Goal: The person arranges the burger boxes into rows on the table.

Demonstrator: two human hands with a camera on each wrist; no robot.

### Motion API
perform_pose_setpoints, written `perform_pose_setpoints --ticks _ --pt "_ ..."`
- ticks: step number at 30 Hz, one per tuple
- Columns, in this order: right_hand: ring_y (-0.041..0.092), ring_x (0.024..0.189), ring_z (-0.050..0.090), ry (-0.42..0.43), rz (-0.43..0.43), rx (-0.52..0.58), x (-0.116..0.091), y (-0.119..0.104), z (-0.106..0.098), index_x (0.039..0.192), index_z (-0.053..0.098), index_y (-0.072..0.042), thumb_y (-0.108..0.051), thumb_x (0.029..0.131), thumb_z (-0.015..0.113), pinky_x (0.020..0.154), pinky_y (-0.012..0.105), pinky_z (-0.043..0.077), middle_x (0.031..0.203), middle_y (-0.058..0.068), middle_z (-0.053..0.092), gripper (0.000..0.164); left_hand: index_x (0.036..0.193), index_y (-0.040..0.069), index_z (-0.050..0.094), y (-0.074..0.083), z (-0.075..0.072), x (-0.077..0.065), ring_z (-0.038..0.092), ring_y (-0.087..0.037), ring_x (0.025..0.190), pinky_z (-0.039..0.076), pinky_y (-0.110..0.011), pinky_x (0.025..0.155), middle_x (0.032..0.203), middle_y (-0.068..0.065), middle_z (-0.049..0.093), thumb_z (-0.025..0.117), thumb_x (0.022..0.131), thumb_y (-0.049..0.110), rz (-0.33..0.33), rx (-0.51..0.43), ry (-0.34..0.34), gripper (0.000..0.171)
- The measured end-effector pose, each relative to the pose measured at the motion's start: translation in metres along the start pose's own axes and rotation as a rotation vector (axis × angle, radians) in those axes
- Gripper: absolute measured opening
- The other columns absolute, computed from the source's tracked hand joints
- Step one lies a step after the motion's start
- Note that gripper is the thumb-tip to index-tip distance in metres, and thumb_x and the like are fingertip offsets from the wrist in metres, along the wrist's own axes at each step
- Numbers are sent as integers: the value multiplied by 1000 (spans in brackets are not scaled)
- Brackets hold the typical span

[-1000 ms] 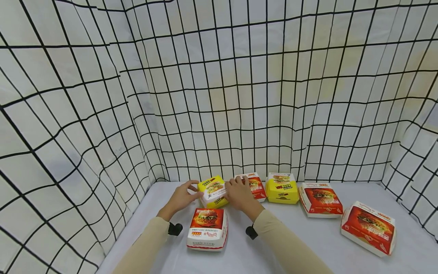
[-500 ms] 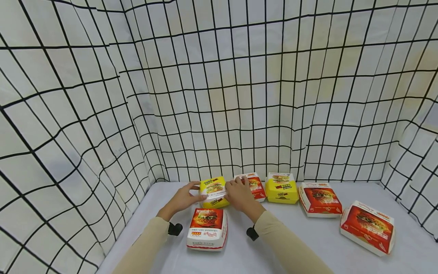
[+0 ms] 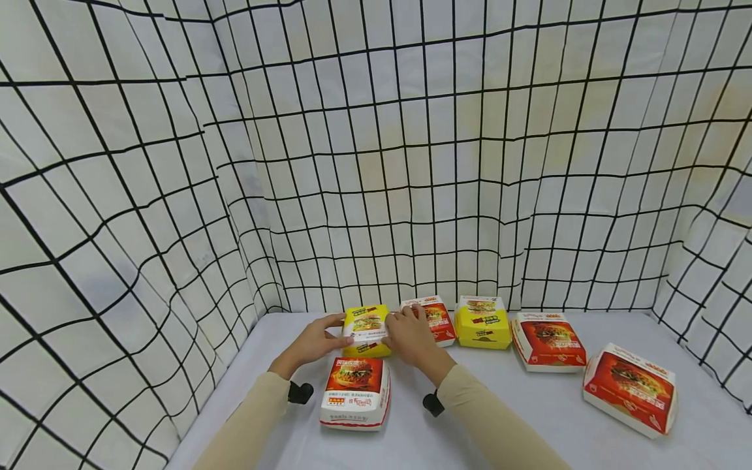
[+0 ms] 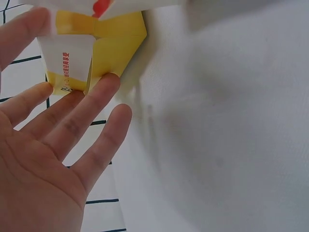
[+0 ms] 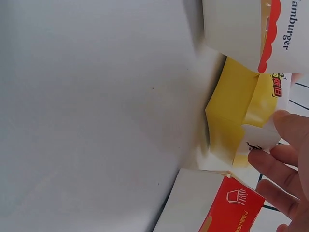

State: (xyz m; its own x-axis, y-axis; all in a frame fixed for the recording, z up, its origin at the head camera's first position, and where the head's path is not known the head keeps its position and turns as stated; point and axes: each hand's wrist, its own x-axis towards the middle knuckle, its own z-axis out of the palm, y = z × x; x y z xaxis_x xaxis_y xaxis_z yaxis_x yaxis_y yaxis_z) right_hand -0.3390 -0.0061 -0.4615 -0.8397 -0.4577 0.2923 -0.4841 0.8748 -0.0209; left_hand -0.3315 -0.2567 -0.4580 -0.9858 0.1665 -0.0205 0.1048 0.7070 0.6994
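Observation:
A yellow burger box [image 3: 365, 321] with a white band stands at the back of the table, between my hands. My left hand [image 3: 311, 343] is at its left side; in the left wrist view, nearly straight fingers [image 4: 99, 99] touch the carton's side flap. With thumb and forefinger, my right hand [image 3: 413, 338] pinches the right side of the box; the right wrist view shows the thumb [image 5: 288, 123] at the lid's edge. Directly in front of it, between my forearms, sits a red and white burger box [image 3: 355, 391]. All the boxes are closed.
To the right stand a red box [image 3: 439, 320] partly behind my right hand, another yellow box [image 3: 484, 323], a red box [image 3: 549, 341] and a tilted-round red box [image 3: 631, 391]. Black netting [image 3: 376, 228] over white cloth encloses the white table [image 3: 411, 437] at the back and sides.
The yellow box between my hands has turned from a slant to nearly square with the back edge and settled lower. Both hands have stayed beside it, with small finger shifts.

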Motion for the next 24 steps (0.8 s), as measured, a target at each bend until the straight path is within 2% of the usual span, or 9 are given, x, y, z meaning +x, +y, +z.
perform_pose_setpoints --ticks 11,17,24 --pt "25 124 56 19 8 24 -6 -3 2 129 65 -18 -46 97 67 117 54 31 131 2 70 43 153 16 49 -1 2 1 67 -17 94 57 -34 77 149 -12 57 75 93 35 -20 -44 2 68" --pt "25 123 57 68 3 38 -9 -4 4 127 67 -18 -45 98 67 116 54 32 128 1 72 40 153 17 48 1 2 1 66 -17 91 56 -36 77 149 -12 56 74 94 32 -28 -62 7 66" --pt "26 123 57 85 0 55 -12 -5 5 125 67 -17 -44 97 67 117 56 31 128 2 71 40 153 17 49 2 3 1 65 -18 94 57 -36 77 150 -11 56 73 95 28 -27 -79 1 64"
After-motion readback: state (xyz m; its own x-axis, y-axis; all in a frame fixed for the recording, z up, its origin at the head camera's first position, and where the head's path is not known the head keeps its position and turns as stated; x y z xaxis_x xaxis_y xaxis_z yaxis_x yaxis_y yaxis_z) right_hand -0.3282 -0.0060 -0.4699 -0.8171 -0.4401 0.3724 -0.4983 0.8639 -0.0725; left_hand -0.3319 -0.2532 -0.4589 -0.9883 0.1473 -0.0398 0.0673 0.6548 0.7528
